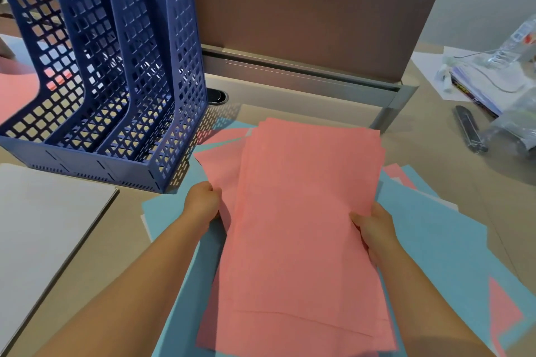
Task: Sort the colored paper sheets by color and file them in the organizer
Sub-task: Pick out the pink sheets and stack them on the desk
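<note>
Here a stack of pink sheets (301, 211) is held over the blue sheets (435, 240) on the table (435, 136), gripped at its side edges by the left hand (203, 203) and the right hand (374, 229). Its long axis runs from six to twelve o'clock. The blue file organizer (116, 90) stands at ten o'clock, nearer the left hand, with its three slots apparently empty.

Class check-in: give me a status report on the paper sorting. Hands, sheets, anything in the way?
Left hand and right hand both grip the pink stack. Blue sheets lie beneath on the desk. Organizer slots look empty, nothing blocking them.
</note>
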Available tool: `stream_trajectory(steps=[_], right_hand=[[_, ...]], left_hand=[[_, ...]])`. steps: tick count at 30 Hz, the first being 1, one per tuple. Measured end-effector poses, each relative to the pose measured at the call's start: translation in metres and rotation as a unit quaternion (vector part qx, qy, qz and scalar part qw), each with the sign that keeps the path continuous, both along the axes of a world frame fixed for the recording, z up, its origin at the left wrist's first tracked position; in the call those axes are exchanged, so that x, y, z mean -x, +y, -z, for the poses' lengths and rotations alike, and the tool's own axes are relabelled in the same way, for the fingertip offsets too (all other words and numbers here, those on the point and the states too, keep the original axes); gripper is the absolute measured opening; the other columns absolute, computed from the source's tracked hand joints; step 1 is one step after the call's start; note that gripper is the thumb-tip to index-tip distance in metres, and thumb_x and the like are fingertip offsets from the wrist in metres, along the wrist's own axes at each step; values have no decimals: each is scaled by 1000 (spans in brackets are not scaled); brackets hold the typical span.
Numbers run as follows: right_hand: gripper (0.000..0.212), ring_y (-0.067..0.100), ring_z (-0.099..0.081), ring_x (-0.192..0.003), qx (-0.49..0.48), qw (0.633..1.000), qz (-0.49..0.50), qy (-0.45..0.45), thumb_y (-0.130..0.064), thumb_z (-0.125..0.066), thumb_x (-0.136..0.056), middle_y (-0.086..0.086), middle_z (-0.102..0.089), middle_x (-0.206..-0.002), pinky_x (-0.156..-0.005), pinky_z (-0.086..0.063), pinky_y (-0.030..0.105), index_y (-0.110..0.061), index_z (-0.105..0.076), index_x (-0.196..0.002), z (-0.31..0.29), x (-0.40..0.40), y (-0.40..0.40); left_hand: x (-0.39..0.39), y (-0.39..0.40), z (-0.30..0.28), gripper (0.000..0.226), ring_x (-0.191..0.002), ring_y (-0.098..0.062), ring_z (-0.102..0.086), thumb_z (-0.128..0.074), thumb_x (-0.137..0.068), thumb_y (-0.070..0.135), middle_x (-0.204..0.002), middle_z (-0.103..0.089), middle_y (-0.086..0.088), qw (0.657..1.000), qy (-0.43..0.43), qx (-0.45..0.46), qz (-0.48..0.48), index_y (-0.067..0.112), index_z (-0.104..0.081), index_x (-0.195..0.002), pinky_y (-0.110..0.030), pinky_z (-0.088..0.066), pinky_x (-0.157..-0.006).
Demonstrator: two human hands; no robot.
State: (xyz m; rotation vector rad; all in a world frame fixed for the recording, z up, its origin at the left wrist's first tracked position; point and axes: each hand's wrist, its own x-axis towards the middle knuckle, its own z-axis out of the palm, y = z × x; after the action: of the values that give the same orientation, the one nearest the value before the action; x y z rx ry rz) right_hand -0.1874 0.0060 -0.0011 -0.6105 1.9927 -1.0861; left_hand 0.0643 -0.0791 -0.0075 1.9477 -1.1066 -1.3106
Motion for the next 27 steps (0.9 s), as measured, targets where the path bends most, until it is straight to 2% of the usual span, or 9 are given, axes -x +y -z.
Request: stream_trajectory(steps=[3,5,8,11,14,17,21,24,27], right_hand=[[37,25,-57,-95,-1,1000,-24,-15,8,-48,-87,9,-61,-108,-87,-49,37,-7,-55,-119,-6,3,-1],[33,24,-56,-88,0,999,-44,-27,9,-47,-87,9,-60,-104,-71,-49,31,-10,-55,-113,-12,1,-2],[28,24,-56,-82,-15,997,-80,-17,10,-49,-86,15,-62,-103,-68,-48,31,-8,-57,-106,-9,-11,-8],[23,33,-61,-92,-47,991,-121,12,7,-53,-83,25,-63,-110,-85,-52,45,0,-59,-105,-1,-26,-11],[26,30,-60,-91,-68,989,-130,24,4,-52,-83,23,-63,-109,-85,-50,41,3,-59,-108,4,-32,-9],[26,24,-57,-90,-75,985,-136,78,-1,-56,-82,18,-64,-111,-81,-47,33,2,-59,-108,0,-32,-7],[51,26,-51,-117,-49,992,-104,55,-3,-59,-85,16,-48,-134,-93,-38,29,0,-43,-133,-13,-27,-4],[55,21,-61,-93,1,994,-74,-78,2,-57,-85,15,-59,-113,-87,-47,29,-4,-37,-136,-30,-24,-1],[23,6,-62,-52,59,989,-92,-96,12,-52,-82,5,-62,-73,-52,-51,16,-9,-60,-87,-56,-27,-1]], left_hand=[[-10,-4,-6,40,-62,-21,-34,-42,-95,4,-60,-33,-6,987,-123,15,98,9,-33,-56,-27,-27,-60],[-19,-5,-8,40,-56,-19,-31,-43,-95,5,-59,-32,-6,980,-131,-13,150,10,-33,-56,-26,-24,-54],[-22,4,-12,35,-57,-20,-42,-41,-98,24,-61,-42,-8,991,50,-78,96,11,-42,-65,-24,-37,-62],[-17,20,-15,15,-74,-17,-56,-44,-97,30,-80,-59,-2,968,220,-115,17,15,-45,-95,-12,-39,-40],[-13,29,-8,21,-62,-18,-47,-55,-90,2,-70,-47,-3,994,66,-20,88,10,-40,-76,-22,-35,-46],[-13,30,-7,32,-74,-20,-42,-50,-87,-4,-70,-41,0,988,-63,91,108,18,-38,-68,-28,-32,-60],[-13,34,-27,18,-74,-17,-48,-49,-83,-5,-77,-51,-4,977,44,197,72,11,-51,-92,-22,-41,-65],[-15,40,-56,39,-80,-6,-55,-42,-87,-16,-87,-59,7,963,143,219,58,16,-50,-107,-10,-45,-73],[-18,42,-76,35,-69,-2,-61,-43,-87,-14,-75,-65,13,955,177,237,39,16,-54,-102,-9,-49,-63]])
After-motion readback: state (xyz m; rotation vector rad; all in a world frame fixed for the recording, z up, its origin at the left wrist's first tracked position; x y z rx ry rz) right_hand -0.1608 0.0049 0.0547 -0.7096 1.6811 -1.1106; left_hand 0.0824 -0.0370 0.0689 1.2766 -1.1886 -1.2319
